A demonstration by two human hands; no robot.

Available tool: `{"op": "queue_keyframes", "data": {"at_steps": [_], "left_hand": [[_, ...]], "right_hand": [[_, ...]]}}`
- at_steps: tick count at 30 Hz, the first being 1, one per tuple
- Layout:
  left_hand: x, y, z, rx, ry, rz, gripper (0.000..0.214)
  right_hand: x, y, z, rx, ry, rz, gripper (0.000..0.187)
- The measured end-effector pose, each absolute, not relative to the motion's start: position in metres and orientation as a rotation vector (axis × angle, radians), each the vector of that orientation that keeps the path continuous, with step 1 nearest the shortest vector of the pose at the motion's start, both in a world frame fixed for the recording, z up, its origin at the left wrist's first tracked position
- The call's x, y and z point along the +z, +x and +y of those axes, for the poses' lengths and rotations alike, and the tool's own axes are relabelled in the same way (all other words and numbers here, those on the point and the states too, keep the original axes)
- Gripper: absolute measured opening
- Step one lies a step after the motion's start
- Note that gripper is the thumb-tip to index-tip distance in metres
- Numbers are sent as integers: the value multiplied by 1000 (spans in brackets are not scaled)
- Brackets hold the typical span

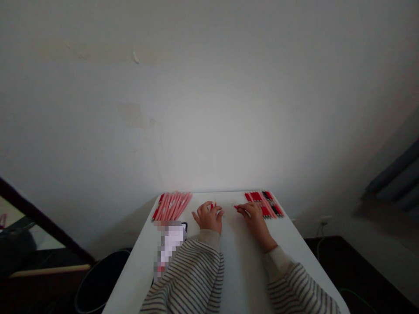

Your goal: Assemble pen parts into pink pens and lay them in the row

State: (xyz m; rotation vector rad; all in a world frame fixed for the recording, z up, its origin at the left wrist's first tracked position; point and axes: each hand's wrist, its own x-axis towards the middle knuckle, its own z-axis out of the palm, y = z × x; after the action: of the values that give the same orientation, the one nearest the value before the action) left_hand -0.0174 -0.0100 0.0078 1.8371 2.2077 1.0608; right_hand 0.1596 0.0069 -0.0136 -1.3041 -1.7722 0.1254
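Observation:
My left hand (pixel 209 218) is over the middle of the table, its fingers curled around a slim red-and-white pen (pixel 212 205), mostly hidden by them. To its right, my right hand (pixel 253 216) pinches a small red piece (pixel 236 207) that looks like a pen cap. A short gap separates the two hands. Left of my left hand lies a pile of pink pens (pixel 174 206), with darker red ends showing at its left edge. Beside and partly behind my right hand, red and black pens (pixel 271 203) lie in rows.
The white table (pixel 242 270) stands against a pale wall (pixel 212 109). A phone-like object (pixel 185 226), largely blurred out, lies near my left forearm. On the floor at the left is a dark bin (pixel 101 279). A cable (pixel 319 231) hangs from the wall at the right.

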Motion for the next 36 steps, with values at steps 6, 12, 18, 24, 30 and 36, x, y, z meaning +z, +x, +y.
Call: {"op": "queue_keyframes", "data": {"at_steps": [6, 12, 18, 24, 30, 36], "left_hand": [[8, -18, -10, 1055, 1832, 2217, 13], [10, -18, -11, 1070, 1827, 2227, 13], [9, -19, -11, 1060, 1827, 2240, 13], [7, -18, -10, 1068, 1830, 2264, 12], [6, -18, -9, 1051, 1832, 2269, 13], [8, -18, -10, 1038, 1842, 2289, 14]], "right_hand": [[-13, 161, 7, 201, -1311, -1749, 31], [-17, 163, 11, 237, -1296, -1724, 29], [-20, 163, 12, 224, -1286, -1708, 29], [-21, 164, 12, 186, -1300, -1695, 33], [-23, 164, 14, 168, -1310, -1658, 38], [-24, 162, 13, 169, -1339, -1667, 42]]}}
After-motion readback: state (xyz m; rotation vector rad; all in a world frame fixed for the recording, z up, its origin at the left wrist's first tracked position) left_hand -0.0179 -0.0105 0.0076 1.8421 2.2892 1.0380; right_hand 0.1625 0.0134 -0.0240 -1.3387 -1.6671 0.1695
